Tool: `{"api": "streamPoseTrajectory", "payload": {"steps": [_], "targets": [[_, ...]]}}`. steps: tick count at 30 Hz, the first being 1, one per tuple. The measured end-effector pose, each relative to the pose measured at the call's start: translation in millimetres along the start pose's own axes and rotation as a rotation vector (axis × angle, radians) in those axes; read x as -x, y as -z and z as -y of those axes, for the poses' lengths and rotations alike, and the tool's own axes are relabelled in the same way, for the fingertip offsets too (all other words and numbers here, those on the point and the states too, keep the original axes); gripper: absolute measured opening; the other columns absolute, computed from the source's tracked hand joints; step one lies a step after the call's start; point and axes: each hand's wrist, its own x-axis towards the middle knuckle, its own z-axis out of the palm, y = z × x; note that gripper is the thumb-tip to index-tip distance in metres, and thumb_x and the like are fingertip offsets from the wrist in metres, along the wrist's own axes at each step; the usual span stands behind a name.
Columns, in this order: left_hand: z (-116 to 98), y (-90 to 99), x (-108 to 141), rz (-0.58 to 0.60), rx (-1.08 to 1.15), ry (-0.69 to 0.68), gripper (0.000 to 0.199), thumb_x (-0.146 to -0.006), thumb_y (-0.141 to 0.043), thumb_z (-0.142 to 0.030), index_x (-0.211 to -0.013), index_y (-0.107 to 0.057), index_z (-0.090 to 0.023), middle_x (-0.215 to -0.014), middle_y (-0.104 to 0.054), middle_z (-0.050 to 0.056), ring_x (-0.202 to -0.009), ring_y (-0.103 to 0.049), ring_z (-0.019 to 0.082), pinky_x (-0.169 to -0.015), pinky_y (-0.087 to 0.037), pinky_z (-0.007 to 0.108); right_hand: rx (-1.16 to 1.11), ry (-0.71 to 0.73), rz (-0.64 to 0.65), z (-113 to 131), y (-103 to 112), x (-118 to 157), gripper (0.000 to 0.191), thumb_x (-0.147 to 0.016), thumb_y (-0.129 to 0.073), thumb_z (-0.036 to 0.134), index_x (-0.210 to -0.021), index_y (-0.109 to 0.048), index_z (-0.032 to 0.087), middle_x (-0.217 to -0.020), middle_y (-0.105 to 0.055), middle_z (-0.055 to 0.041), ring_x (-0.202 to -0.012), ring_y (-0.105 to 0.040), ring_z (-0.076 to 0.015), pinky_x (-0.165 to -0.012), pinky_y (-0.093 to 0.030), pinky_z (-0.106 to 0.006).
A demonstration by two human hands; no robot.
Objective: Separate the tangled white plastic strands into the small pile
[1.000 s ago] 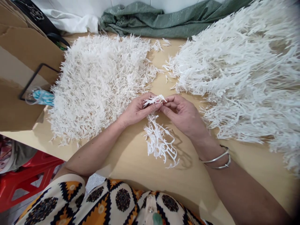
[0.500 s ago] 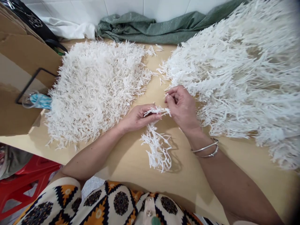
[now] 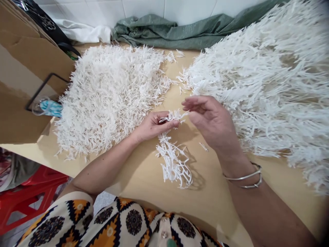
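Note:
My left hand [image 3: 151, 127] is closed, its thumb and fingers pinching white branching sprigs [image 3: 175, 116] whose tips stick out past the thumb. Below the hand, a tangle of bare white stems [image 3: 175, 164] lies on or just above the table; I cannot tell if it joins the held sprigs. To the right, my right hand [image 3: 212, 123] has its fingers stretched out and apart from the thumb. Its thumb side is close to the sprig tips, and nothing shows in its grasp. One small white snippet [image 3: 204, 147] lies under this hand on the table.
A thick heap of short white sprigs [image 3: 110, 92] covers the table's left side. Longer white branches [image 3: 272, 89] are piled at the right. Green cloth [image 3: 164, 32] runs along the tiled wall. A cardboard box [image 3: 31, 68] stands left, and a red stool [image 3: 33, 195] below.
My right hand has moved slightly right and opened out of its pinch. A small snippet now shows on the table beneath it. My left hand keeps its hold on the sprigs.

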Motion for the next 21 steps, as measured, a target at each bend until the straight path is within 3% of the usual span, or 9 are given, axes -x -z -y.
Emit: {"api": "streamPoseTrajectory", "payload": {"steps": [3, 6, 11, 16, 21], "targets": [[4, -1.6, -1, 0.008, 0.038, -0.007, 0.045, -0.086, -0.081, -0.06, -0.08, -0.068, -0.017, -0.066, -0.048, -0.005, -0.059, -0.038, 0.008, -0.056, -0.03, 0.026, 0.082, -0.038, 0.018, -2, -2, -1, 0.011, -0.088, -0.079, 0.027, -0.098, -0.075, 0.027, -0.098, -0.078, -0.0018, -0.096, -0.074, -0.0207, -0.098, -0.06, -0.042], [8, -2.6, -2, -0.032, 0.079, -0.044, 0.046, -0.09, -0.079, -0.059, -0.079, -0.062, -0.018, -0.07, -0.046, -0.004, -0.062, -0.041, 0.008, -0.058, -0.034, 0.024, 0.045, -0.109, -0.015, -10, -1, -3, 0.008, -0.086, -0.078, 0.022, -0.089, -0.072, 0.027, -0.087, -0.076, -0.0003, -0.085, -0.072, -0.0189, -0.085, -0.061, -0.037], [12, -2.5, -4, -0.107, 0.019, -0.122, 0.041, -0.097, -0.072, -0.056, -0.086, -0.067, -0.018, -0.079, -0.053, -0.002, -0.07, -0.046, 0.008, -0.063, -0.039, 0.024, -0.123, -0.218, 0.013, -18, 4, -5, 0.02, -0.079, -0.084, 0.022, -0.095, -0.073, 0.028, -0.091, -0.076, 0.0002, -0.088, -0.072, -0.0175, -0.083, -0.062, -0.033], [14, -4.8, -1, -0.147, 0.0, -0.092, 0.04, -0.099, -0.069, -0.054, -0.085, -0.066, -0.017, -0.073, -0.051, -0.003, -0.064, -0.042, 0.007, -0.059, -0.034, 0.023, -0.166, -0.277, 0.089, -18, 6, -5, 0.027, -0.079, -0.086, 0.026, -0.104, -0.077, 0.028, -0.101, -0.079, -0.0011, -0.099, -0.073, -0.0181, -0.092, -0.063, -0.033], [13, -7.6, -2, -0.208, -0.044, -0.094, 0.045, -0.096, -0.072, -0.057, -0.078, -0.06, -0.018, -0.068, -0.05, -0.004, -0.061, -0.042, 0.007, -0.056, -0.032, 0.024, -0.071, -0.246, 0.069, -17, 13, -8, 0.017, -0.08, -0.086, 0.027, -0.092, -0.075, 0.026, -0.088, -0.075, 0.0003, -0.083, -0.071, -0.0152, -0.083, -0.062, -0.032]]}}
